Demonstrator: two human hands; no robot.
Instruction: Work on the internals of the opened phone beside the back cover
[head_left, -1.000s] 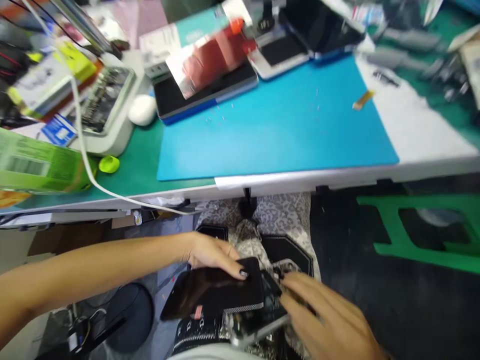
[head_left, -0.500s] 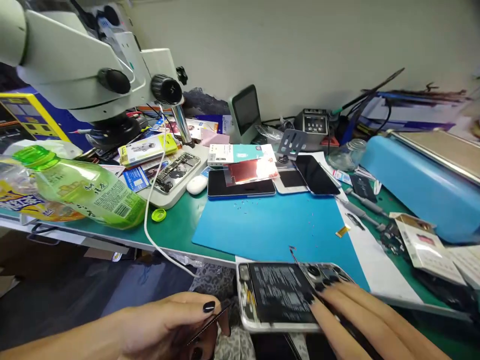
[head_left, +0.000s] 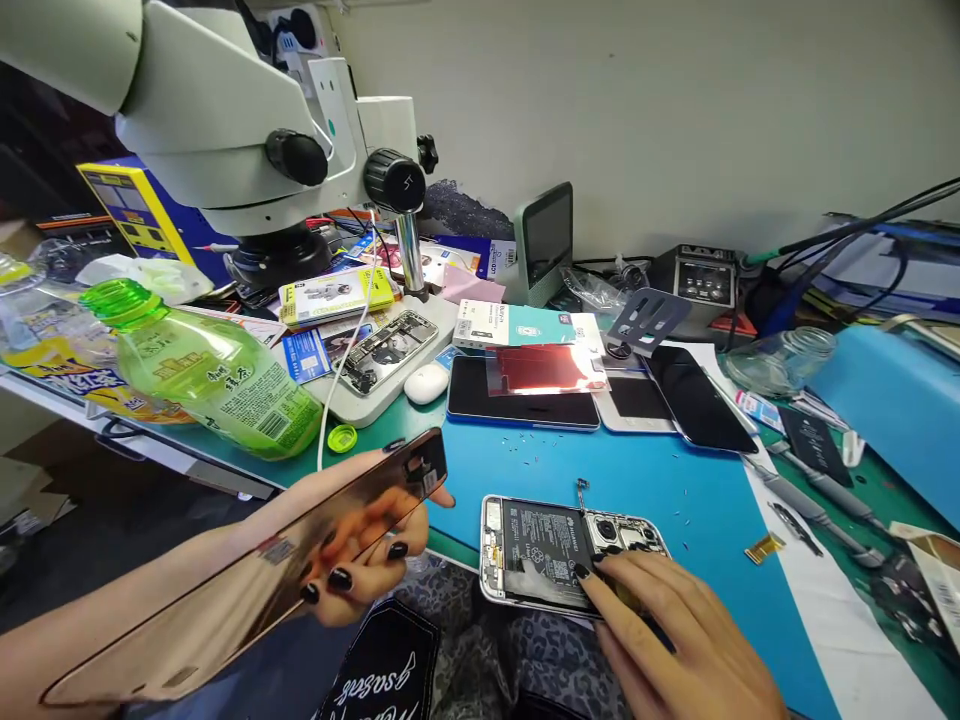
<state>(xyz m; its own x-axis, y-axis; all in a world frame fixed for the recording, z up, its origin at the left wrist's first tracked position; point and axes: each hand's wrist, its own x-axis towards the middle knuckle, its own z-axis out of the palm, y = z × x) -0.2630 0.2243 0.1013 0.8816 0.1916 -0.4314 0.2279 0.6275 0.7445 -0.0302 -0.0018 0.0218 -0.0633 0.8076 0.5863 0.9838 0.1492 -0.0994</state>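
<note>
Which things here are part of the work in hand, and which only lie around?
In hand: back cover in left hand; opened phone under right hand; blue mat.
Lying about: green bottle, microscope, earbud case, glass jar, dark tablet.

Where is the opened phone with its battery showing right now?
The opened phone lies at the near edge of the blue mat, low in the head view, under the fingers of the right hand, right of the shiny back cover.
</note>
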